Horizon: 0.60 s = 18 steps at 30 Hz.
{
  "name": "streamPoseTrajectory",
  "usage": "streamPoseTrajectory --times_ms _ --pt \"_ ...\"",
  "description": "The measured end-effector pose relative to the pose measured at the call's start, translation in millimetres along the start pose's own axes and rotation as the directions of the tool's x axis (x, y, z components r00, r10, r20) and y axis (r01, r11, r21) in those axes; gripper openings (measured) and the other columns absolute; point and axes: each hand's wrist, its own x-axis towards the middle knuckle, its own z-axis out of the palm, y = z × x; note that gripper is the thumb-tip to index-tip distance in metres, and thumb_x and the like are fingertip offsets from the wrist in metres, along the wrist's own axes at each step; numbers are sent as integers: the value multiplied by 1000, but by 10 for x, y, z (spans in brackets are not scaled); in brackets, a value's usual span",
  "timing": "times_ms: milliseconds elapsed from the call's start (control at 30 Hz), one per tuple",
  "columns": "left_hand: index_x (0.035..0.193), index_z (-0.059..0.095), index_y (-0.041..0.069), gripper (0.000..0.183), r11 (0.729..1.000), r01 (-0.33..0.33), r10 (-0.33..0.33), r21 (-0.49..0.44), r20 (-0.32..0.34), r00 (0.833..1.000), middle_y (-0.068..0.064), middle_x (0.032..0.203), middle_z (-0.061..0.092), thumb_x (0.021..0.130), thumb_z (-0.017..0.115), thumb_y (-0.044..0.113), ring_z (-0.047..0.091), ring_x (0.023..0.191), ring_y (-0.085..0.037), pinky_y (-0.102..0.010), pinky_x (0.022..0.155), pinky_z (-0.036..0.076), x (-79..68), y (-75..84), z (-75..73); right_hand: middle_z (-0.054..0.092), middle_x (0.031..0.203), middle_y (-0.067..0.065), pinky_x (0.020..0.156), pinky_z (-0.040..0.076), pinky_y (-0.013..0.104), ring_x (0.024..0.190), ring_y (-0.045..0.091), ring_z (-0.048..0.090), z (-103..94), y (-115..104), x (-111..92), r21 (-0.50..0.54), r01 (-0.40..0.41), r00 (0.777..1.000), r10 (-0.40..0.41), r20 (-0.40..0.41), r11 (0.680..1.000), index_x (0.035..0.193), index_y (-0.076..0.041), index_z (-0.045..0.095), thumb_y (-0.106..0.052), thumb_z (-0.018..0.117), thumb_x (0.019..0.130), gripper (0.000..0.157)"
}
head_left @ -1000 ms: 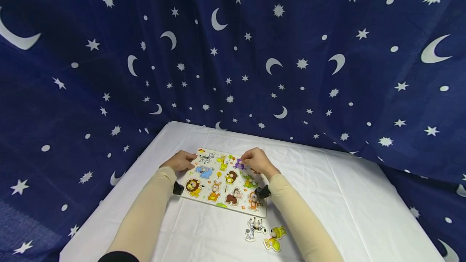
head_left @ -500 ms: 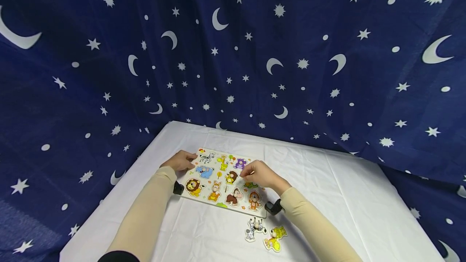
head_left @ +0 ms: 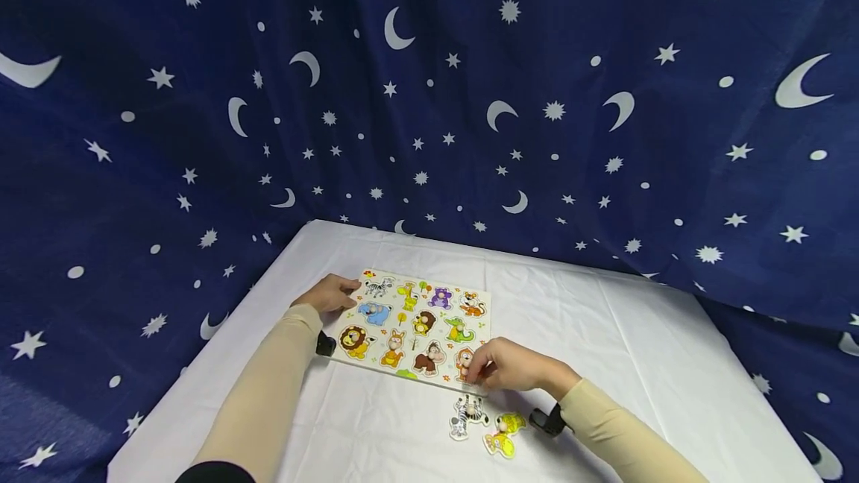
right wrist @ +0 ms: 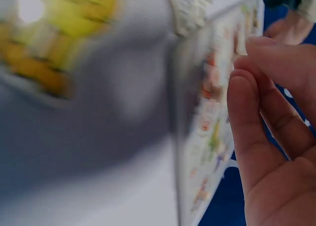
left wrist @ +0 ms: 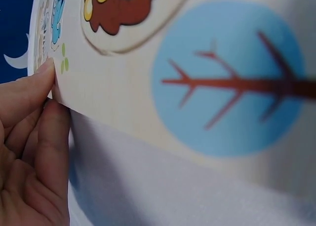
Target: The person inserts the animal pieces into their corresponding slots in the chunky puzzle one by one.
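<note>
A white animal puzzle board (head_left: 385,358) lies on the table, its animal pictures visible. My left hand (head_left: 329,294) grips its far left edge; the left wrist view shows the thumb (left wrist: 42,77) on the face and a finger below the edge. My right hand (head_left: 513,365) hovers over the lower right corner, covering part of the orange monkey (head_left: 463,361). In the right wrist view its thumb and fingers (right wrist: 243,100) are loosely bent, with nothing visible between them. Two loose pieces, a zebra (head_left: 459,425) and a yellow giraffe (head_left: 499,445), lie on the cloth near that hand.
The table has a white cloth (head_left: 637,364). Behind it hangs a dark blue curtain (head_left: 456,185) with moons and stars. A black wrist camera (head_left: 549,421) on the right wrist sits close to the loose giraffe.
My right hand has moved from the purple animal at the board's far side, past the hedgehog, to the near right corner, uncovering the tiger and crocodile. The left hand keeps its place.
</note>
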Motion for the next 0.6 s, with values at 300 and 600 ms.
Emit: streamPoseTrajectory --times_ms 300,600 --pt "142 53 1 55 1000 0 0 -14 5 1000 -16 155 44 90 69 1 39 145 -33 -46 117 38 -23 -4 11 75 91 6 74 58 20 81 -2 64 135 -12 -260 5 17 997 -18 73 1000 91 -2 76 13 71 75 23" --pt "143 52 1 56 1000 -13 13 -8 -2 1000 -15 155 43 90 69 0 33 149 -35 -47 121 32 -33 21 3 74 92 4 73 58 20 83 -5 61 160 8 -451 -19 68 993 -66 101 997 87 -5 76 16 71 71 26"
